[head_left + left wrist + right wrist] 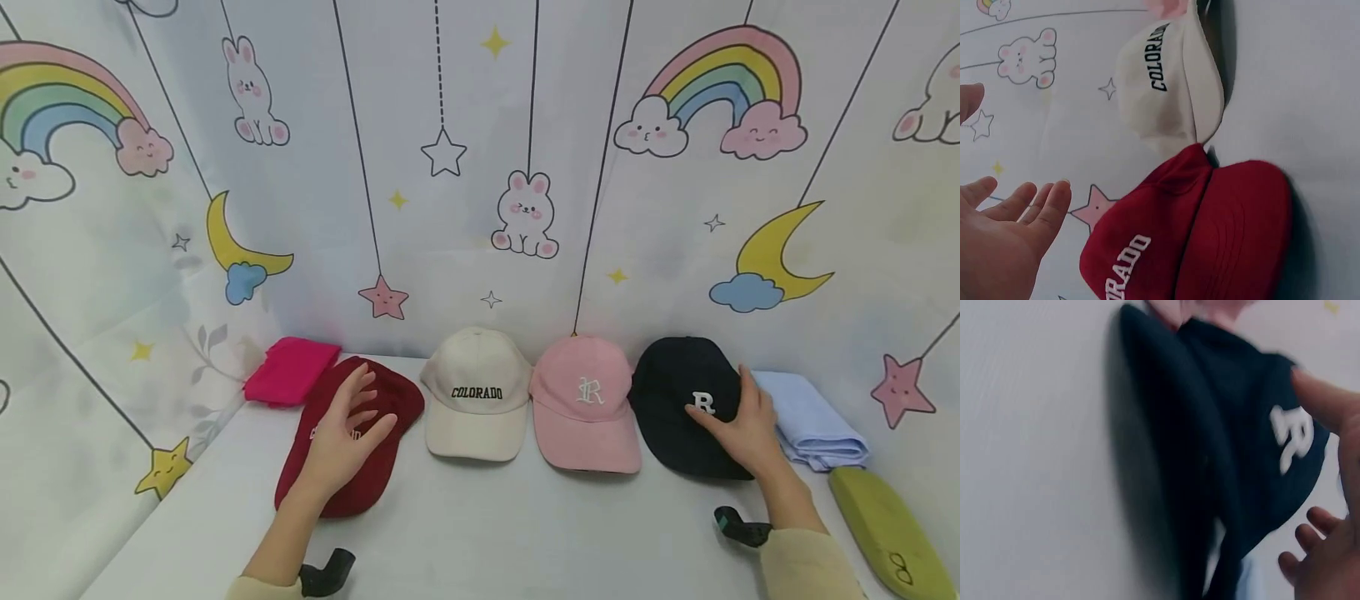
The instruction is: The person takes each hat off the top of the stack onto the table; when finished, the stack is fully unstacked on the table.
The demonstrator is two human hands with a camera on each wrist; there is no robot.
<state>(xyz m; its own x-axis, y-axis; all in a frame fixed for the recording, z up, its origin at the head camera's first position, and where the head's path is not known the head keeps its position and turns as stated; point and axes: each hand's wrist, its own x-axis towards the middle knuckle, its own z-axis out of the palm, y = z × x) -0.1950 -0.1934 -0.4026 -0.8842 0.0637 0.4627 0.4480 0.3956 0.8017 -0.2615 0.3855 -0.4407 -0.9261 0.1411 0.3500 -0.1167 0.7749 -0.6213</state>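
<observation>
Four caps line the back of the table. A dark red cap (405, 400) with white lettering lies turned at the left. My left hand (341, 437) is spread in front of it, and the left wrist view shows the fingers apart from the cloth. Beside it sit a cream cap (476, 375) reading COLORADO and a pink cap (581, 375) with a white R. At the right is a black cap (675, 375) with a white R (1294, 434). My right hand (750, 425) is at its right side, thumb across the front and fingers spread; whether it touches cannot be told.
A folded bright pink cloth (288, 371) lies behind the red cap. Folded light blue fabric (813, 417) and an olive-green glasses case (888, 529) are at the right. A curtain printed with rainbows and rabbits (480, 108) hangs behind the white table (525, 533).
</observation>
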